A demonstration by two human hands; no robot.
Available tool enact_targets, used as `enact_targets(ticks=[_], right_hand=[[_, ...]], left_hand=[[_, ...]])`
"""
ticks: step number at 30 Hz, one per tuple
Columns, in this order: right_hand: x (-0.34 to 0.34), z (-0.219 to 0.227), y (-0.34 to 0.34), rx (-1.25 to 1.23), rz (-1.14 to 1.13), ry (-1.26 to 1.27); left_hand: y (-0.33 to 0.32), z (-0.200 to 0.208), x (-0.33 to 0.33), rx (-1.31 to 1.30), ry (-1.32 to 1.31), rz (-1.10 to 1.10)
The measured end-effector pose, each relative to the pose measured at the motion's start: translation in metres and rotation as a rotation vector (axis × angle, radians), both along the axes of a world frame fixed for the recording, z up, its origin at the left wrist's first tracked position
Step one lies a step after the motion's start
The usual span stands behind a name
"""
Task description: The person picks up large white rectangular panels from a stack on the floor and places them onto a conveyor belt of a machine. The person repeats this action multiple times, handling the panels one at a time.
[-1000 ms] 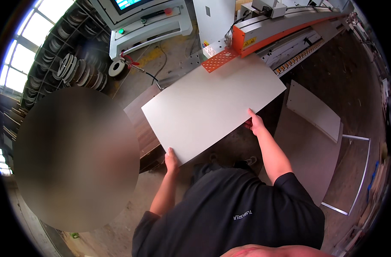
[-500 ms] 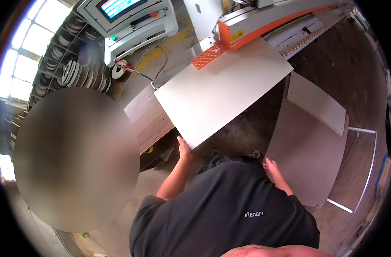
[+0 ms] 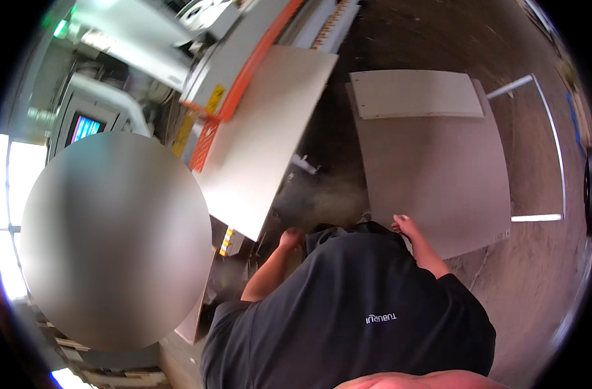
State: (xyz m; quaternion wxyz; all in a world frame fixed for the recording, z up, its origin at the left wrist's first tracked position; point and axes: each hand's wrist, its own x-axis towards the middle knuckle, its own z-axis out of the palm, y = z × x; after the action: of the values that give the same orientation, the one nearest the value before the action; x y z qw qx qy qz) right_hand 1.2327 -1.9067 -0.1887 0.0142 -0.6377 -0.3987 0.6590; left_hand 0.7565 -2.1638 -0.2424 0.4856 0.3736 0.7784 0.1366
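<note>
A large white panel (image 3: 263, 139) lies along the machine's edge, its far part beneath an orange guard. Below the panel's near corner and apart from it is my left hand (image 3: 292, 239), close to my body. Motion blur hides how its fingers lie. On the other side, my right hand (image 3: 406, 225) hangs by the near left edge of a big grey-brown board (image 3: 432, 168). Its fingers are curled in with nothing visible in them; whether it touches the board, I cannot tell. A smaller white panel (image 3: 419, 94) with small holes rests on the board's far end.
The machine (image 3: 237, 61) with its orange rail runs along the far left, and a control screen (image 3: 85, 129) glows beyond. A white metal frame (image 3: 558, 149) stands right of the board. Dark floor (image 3: 328, 194) separates machine and board. A blurred disc covers the left.
The view has swung to the right, so the board now sits more centrally. My left hand has come off the white panel's near corner and drawn back to my body.
</note>
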Motion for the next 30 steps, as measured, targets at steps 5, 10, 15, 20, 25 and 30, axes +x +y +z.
enact_targets(ticks=[5, 10, 15, 20, 25, 30], right_hand=[[0.030, 0.014, 0.039, 0.015, -0.163, 0.002], [0.065, -0.014, 0.026, -0.105, -0.416, -0.050], [0.078, -0.016, -0.016, -0.195, -0.531, -0.088], [0.076, 0.001, -0.057, -0.181, -0.605, -0.094], [0.031, 0.045, -0.015, -0.368, -0.841, -0.190], [-0.010, 0.033, 0.002, -0.453, -0.870, -0.175]], left_hand=[[0.161, 0.043, 0.032, -0.044, -0.077, -0.043], [0.292, 0.083, 0.067, -0.104, -0.301, -0.068], [0.387, -0.034, 0.048, 0.281, -0.145, -0.685], [0.532, -0.080, 0.071, -0.248, -0.345, -0.108], [0.675, -0.166, 0.069, -0.143, -0.404, 0.035], [0.801, -0.251, 0.074, -0.207, -0.217, 0.201]])
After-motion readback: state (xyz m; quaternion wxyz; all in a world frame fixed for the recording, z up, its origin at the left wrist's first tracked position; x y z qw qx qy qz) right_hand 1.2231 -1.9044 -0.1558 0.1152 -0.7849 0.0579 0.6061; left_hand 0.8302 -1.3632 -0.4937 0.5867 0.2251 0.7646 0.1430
